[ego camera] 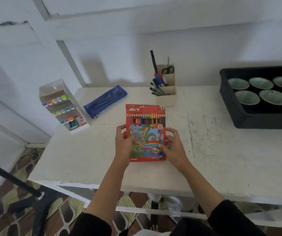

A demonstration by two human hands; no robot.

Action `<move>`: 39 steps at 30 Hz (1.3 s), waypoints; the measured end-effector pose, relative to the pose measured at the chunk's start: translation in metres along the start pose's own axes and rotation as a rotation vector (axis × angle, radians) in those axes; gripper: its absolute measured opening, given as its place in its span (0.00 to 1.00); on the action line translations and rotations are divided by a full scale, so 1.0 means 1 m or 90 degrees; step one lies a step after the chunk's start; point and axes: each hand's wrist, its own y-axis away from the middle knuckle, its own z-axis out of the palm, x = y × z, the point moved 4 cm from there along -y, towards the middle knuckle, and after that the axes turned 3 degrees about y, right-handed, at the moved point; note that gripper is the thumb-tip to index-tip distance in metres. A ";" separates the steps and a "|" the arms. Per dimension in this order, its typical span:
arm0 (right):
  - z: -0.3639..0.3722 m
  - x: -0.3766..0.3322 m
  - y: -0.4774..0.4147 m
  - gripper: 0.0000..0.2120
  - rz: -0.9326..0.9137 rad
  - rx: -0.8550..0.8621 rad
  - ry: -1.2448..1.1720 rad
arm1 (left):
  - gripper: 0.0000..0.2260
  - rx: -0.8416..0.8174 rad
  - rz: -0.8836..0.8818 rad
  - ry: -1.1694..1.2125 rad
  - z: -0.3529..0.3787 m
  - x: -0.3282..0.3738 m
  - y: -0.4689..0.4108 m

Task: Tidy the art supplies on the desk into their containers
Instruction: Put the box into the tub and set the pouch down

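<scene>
**Q:** Where is the pencil box?
**A:** The pencil box (146, 133) is over the middle of the desk (68, 159), printed face up, with its torn flap on the far side. Whether it rests on the desk or is lifted cannot be determined.

**Q:** State of the left hand?
**A:** The left hand (123, 144) grips the box's left edge. Its fingers are curled round that edge and its thumb lies on the printed face.

**Q:** State of the right hand?
**A:** The right hand (174, 145) holds the right edge the same way, fingers bent and thumb on the face.

**Q:** Which containers are in view?
**A:** A blue zip pouch (105, 100) lies far left of the box. A marker rack (63, 106) stands at the left edge. A pen holder (167, 90) with pens and scissors stands just beyond the box. A black tray (235, 108) of bowls sits at the far right.
</scene>
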 end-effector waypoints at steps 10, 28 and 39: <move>-0.197 -0.074 -0.013 0.22 -0.103 0.168 -0.017 | 0.15 -0.207 0.068 0.100 0.185 0.066 0.029; -0.564 -0.042 -0.040 0.13 0.038 0.347 0.514 | 0.16 -0.378 -0.179 0.074 0.604 0.036 0.069; -0.574 -0.027 -0.068 0.18 0.044 0.252 0.577 | 0.14 -0.298 -0.065 -0.205 0.650 0.014 0.055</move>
